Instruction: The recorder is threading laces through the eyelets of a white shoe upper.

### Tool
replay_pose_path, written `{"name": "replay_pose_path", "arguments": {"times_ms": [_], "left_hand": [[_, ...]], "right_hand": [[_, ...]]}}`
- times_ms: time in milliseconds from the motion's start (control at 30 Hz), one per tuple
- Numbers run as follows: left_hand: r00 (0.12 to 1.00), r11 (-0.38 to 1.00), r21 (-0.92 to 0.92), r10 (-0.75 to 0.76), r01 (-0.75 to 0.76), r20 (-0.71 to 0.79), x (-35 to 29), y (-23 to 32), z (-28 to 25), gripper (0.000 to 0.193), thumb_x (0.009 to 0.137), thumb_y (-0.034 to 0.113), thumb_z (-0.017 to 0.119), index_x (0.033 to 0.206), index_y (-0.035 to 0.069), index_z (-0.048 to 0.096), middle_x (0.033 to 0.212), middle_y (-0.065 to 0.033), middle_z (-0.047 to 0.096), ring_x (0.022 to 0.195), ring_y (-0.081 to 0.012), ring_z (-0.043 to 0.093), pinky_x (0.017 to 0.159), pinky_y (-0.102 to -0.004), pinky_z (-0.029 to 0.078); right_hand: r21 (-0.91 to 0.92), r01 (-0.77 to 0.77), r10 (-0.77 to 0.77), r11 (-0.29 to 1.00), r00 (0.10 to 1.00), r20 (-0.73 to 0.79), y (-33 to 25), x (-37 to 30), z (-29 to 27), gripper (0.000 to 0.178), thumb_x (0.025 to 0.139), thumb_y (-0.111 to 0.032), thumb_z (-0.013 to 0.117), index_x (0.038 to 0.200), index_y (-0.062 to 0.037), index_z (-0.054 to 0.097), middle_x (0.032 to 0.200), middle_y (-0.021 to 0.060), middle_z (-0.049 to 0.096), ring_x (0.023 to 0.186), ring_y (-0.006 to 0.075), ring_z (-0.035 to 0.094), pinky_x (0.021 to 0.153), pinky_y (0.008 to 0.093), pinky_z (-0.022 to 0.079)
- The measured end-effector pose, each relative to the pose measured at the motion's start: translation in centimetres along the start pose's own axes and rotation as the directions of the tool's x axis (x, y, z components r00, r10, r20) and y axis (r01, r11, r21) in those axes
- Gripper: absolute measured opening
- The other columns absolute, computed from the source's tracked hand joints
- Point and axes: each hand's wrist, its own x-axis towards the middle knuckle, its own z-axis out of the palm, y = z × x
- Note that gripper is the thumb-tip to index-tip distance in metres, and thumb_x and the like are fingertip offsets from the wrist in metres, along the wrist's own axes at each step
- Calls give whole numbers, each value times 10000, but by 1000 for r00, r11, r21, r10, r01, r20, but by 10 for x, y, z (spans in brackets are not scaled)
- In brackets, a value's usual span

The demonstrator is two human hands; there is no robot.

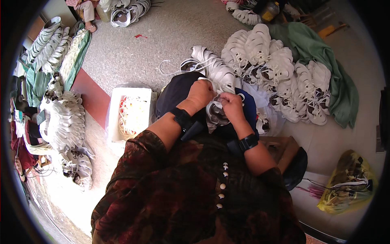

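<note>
On my lap, over dark cloth (pixel 174 95), rests a white shoe upper with a brownish-grey lining (pixel 217 113). My left hand (pixel 200 94) is closed at its far edge, fingers bent and pinching. Close beside it, my right hand (pixel 232 106) also pinches the upper, thumb and fingertips together. Whether a lace end is between the fingertips is too small to tell. Just beyond my hands lies a nested row of white shoe uppers (pixel 215 67), with a loose white lace (pixel 166 67) curling out to the left. Both wrists carry black straps.
A white foam box (pixel 118 99) with pale and orange laces stands left. A large heap of laced uppers (pixel 260 53) lies right, by green cloth (pixel 325 69). More stacks (pixel 63 118) line the far left. A yellow bag (pixel 345 187) sits lower right; a person's foot (pixel 91 27) shows far left.
</note>
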Motion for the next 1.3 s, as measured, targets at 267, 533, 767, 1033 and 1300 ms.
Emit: {"name": "replay_pose_path", "arguments": {"times_ms": [267,533,767,1033,1300], "left_hand": [[957,951,126,288,-283,-20,-21,10,-1,131,664,138,640,674,9,617,687,-164,613,687,-342,599,622,-389,482],[996,989,123,83,-79,-27,-10,5,1,158,648,125,637,759,13,653,737,-178,629,712,-308,625,646,-355,491],[999,998,-50,31,-33,-26,-8,-10,5,282,636,31,660,901,-9,575,781,-80,644,712,-158,627,655,-276,489],[996,986,-143,74,-81,-59,-18,1,5,338,644,86,654,959,37,541,804,-74,607,776,-219,607,714,-304,478],[985,799,-580,78,-155,-155,-25,-21,-1,174,771,12,623,930,-2,553,796,-5,581,750,-86,544,670,-230,453]], "right_hand": [[-136,111,-116,984,993,-29,-10,-3,-1,67,716,-38,556,732,9,600,686,187,594,679,342,591,608,393,451],[-543,228,-327,808,941,-91,-20,-5,10,31,695,-28,554,713,-48,538,694,144,564,671,344,566,586,425,448],[-427,517,-305,742,827,472,-28,-49,-35,47,698,-49,557,734,-23,543,696,138,560,690,329,573,602,415,457],[-481,525,-411,702,850,329,-6,-55,-9,296,631,-96,694,846,-15,508,829,152,504,804,325,518,685,426,438],[452,157,-57,878,972,-227,-10,-52,-62,320,681,47,652,974,-10,534,894,103,613,802,163,594,729,273,477]]}}
